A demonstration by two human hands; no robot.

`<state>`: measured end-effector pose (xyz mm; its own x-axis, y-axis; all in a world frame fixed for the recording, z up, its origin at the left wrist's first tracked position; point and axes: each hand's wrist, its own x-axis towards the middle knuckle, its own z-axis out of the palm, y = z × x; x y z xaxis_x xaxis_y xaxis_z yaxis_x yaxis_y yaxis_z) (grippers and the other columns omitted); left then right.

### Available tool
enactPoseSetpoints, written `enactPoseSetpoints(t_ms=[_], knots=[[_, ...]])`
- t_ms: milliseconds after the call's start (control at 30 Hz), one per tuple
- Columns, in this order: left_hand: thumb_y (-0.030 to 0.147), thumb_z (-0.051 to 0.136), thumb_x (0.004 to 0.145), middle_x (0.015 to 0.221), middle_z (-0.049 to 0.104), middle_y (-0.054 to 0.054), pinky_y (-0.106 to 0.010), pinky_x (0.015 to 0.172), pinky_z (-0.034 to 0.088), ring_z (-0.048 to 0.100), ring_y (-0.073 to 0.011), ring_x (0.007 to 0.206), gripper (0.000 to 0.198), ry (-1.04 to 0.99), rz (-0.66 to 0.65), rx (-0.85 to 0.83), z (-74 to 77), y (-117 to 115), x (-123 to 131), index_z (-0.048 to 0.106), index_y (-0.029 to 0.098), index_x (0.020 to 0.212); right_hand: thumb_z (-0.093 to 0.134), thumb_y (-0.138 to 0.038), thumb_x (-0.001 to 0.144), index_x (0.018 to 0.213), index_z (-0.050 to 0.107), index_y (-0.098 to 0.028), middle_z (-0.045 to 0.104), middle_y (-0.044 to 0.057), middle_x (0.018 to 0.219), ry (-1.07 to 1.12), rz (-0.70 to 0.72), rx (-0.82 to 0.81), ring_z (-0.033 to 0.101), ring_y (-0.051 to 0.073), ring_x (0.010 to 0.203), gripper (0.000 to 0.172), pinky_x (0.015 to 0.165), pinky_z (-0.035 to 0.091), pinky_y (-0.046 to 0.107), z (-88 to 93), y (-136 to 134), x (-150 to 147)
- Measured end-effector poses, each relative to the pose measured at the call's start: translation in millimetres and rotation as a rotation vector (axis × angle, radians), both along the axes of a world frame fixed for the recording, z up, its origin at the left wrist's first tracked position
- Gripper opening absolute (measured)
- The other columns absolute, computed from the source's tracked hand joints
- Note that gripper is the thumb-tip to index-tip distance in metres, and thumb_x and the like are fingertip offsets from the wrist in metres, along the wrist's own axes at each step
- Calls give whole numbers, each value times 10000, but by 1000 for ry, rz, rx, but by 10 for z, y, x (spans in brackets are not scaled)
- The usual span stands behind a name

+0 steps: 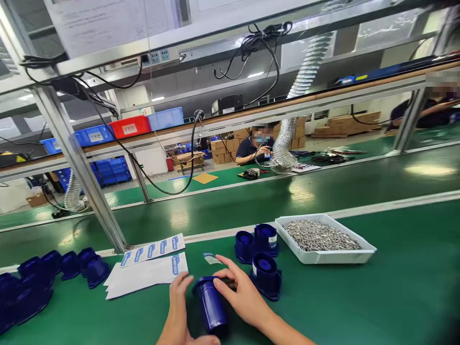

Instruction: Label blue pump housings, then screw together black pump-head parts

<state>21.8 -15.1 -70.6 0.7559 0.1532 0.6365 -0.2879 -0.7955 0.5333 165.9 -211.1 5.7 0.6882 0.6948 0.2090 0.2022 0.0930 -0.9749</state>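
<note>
Head view: a dark-blue housing (214, 306) is located at the near edge of the picture between the two hands, flange end away from the viewer and cylinder directed toward the viewer. The left hand (178, 311) is positioned along the housing's left side with its fingers apart, a gap visible between the upper fingers and the flange; its thumb lies near the cylinder's lower end, contact uncertain. The right hand (246, 294) enters from the lower right, forearm angled, thumb across the flange and index finger extended to a small label (211, 258). Whether the right fingers are clamped on either item cannot be determined. This spread pose presumably steadies the housing while leaving the index finger free. Label sheets (147, 278) lie flat at the left, probably for easy access. Three blue housings (265, 278) stand grouped at the right, apparently set aside from the left-hand cluster (34, 275). A white tray (334, 258) contains loose metal pieces (319, 235), its walls confining them on the green tabletop (341, 302).
</note>
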Motion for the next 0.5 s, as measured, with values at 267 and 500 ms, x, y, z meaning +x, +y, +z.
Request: enactPoseSetpoints(t_ms=[267, 500], knots=[[557, 1009, 595, 1467, 521, -190, -505, 1036, 572, 617, -408, 1307, 1058, 351, -292, -678, 267, -176, 31, 438, 278, 1441, 802, -423, 808, 1495, 506, -181, 743, 88, 1070, 67, 37, -21, 696, 292, 997, 786, 966, 514, 480, 42, -2, -94], [690, 1018, 513, 1329, 605, -180, -618, 1218, 380, 515, -454, 1422, 958, 124, -352, -887, 263, -217, -21, 581, 257, 1247, 954, -409, 676, 1692, 276, -223, 676, 135, 1301, 43, 184, -48, 633, 342, 1268, 1236, 1094, 486, 492, -31, -76, -138]])
